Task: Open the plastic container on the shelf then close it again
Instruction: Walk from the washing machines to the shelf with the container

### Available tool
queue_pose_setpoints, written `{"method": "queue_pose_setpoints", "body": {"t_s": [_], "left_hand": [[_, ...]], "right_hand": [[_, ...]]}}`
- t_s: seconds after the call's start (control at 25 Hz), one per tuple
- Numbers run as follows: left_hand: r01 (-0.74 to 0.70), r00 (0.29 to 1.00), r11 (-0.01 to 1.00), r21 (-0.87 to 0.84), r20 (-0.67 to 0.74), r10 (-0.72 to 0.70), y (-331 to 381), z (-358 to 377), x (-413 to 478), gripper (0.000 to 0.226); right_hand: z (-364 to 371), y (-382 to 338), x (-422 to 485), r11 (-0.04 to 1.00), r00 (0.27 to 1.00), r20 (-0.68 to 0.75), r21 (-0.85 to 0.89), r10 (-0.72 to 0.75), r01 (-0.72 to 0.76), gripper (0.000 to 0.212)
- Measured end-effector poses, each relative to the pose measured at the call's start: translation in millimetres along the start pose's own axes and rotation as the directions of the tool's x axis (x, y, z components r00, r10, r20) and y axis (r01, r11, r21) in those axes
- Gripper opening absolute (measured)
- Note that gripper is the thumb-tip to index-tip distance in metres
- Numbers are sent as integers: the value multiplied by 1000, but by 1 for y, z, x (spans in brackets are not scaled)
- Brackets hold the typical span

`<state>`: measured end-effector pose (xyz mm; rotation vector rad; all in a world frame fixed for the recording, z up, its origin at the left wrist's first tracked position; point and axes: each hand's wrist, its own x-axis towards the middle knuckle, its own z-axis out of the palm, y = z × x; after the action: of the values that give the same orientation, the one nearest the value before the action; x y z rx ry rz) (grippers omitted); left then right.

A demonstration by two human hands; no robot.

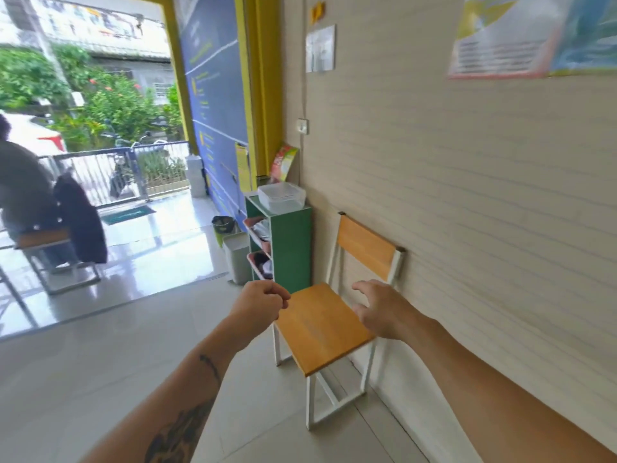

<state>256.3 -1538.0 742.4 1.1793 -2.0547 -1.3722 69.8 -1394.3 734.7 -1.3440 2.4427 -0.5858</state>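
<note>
A clear plastic container [281,196] with its lid on sits on top of a green shelf unit [291,242] against the wall, some way ahead. Both arms reach forward, well short of it. My left hand [259,303] is curled into a loose fist with nothing in it. My right hand [380,309] hovers over the chair seat with fingers apart and empty.
A wooden chair [325,324] with a white metal frame stands between me and the shelf, along the right wall. Two bins [233,252] stand left of the shelf. At the far left a person sits on a bench [43,240]. Tiled floor spreads to the left.
</note>
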Motion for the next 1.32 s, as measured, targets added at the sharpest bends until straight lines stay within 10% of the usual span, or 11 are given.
{"method": "queue_pose_setpoints", "body": {"t_s": [0.72, 1.32], "left_hand": [[22, 1000, 998, -54, 8, -22, -52, -226, 390, 24], [82, 993, 988, -133, 93, -70, -26, -237, 734, 26]], "right_hand": [[92, -189, 408, 987, 998, -1, 148, 58, -57, 48], [70, -200, 745, 984, 998, -34, 171, 55, -48, 47]]}}
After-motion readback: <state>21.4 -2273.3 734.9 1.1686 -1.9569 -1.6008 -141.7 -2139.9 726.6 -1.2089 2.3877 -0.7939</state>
